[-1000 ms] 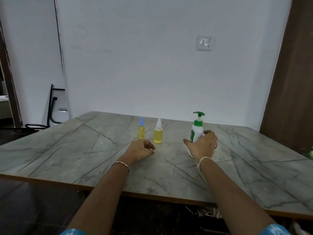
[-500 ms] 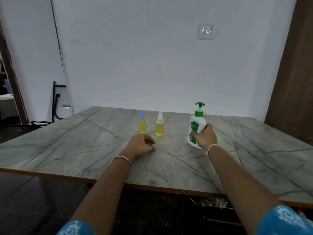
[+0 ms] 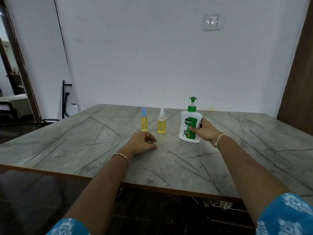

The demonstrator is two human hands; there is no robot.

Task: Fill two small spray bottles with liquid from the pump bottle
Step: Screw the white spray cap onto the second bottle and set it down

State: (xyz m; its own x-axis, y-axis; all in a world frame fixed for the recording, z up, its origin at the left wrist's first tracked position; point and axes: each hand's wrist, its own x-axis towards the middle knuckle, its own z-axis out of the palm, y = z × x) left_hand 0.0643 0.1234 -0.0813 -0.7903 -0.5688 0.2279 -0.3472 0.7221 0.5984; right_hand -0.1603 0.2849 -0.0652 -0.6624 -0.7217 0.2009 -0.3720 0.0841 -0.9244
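- Since a second earlier, the right hand (image 3: 205, 131) had shifted from the front of the pump bottle (image 3: 190, 126) to its right side, and the label had turned toward the camera.
- That hand grasped the bottle, thumb across the label and fingers behind. The bottle stood upright on the table (image 3: 67, 146), right of both spray bottles.
- The left hand (image 3: 141, 143) rested on the table, loosely curled and holding nothing, just in front of the blue-capped spray bottle (image 3: 144, 122).
- The white-capped spray bottle (image 3: 161, 123) stood beside the blue-capped one. Both were capped and showed yellow liquid.
- Risk, as I judged it: the small bottles were light and stood close together, so a careless sweep of either hand could topple them.
- Their narrow necks also looked likely to let pumped liquid miss and run over the table.
- The tabletop was grey, veined and smooth, so probably slippery once wet.
- Behind it rose a plain white wall with a light switch (image 3: 211, 22). A black frame (image 3: 65, 99) leaned at the left, and a brown panel (image 3: 299, 82) stood at the right.
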